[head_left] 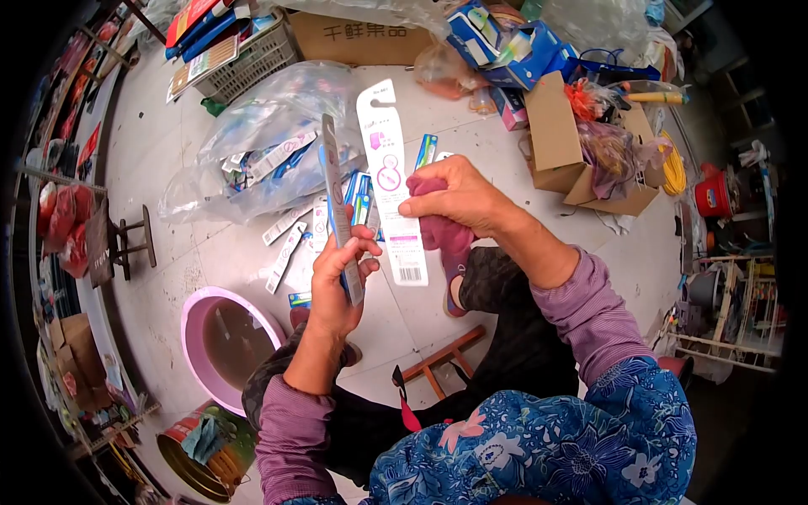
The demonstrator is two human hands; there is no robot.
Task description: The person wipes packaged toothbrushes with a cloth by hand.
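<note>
Dark characters reading "干鲜果品" mark a brown cardboard panel (337, 52) at the far edge of the pale tiled floor (151, 172). A long white hang-card pack (390, 175) has a hook-shaped notch at its top edge, a purple emblem, a ringed drawing at mid-height and a barcode at its bottom edge; its finer print is too small to read.

Near the far left corner of the floor, a grey plastic crate (252, 71) holds printed packages. Before it, a clear plastic bag (324, 88) contains slim blue-and-white packs (278, 160). Toward the near left corner, a round pink plastic basin (193, 328) holds murky brown liquid, and a red-and-gold tin (177, 427) has a blue-grey cloth (202, 438) in its mouth. Toward the right edge, an open brown carton (554, 126) contains bundled plastic wrapping.

The white pack stands upright above the floor, printed face toward the wearer. The right hand (465, 200) pinches its right edge, also gripping a maroon cloth (444, 234). The left hand (335, 284) grips a second slim card pack (336, 181), turned almost edge-on.
</note>
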